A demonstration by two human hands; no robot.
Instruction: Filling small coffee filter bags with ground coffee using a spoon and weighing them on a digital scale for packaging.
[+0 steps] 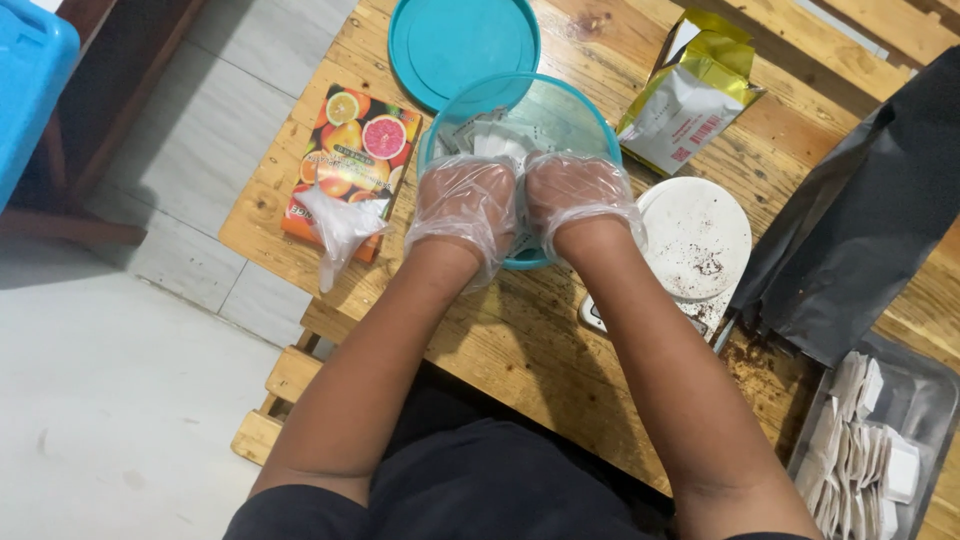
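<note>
Both hands wear thin clear plastic gloves and reach into a round teal tub (590,112) on a wooden table. My left hand (468,200) and my right hand (572,190) lie side by side over the tub's near rim, backs up, fingers curled down inside. Small white sachets (490,138) lie in the tub just beyond the fingers. The fingertips are hidden, so what they grip does not show.
The tub's teal lid (462,42) lies behind it. A box printed with citrus fruit (352,150) and a loose clear glove (340,228) are at left. A yellow pouch (690,95), white scale (695,238), black bag (860,220) and tray of sachets (870,445) sit right.
</note>
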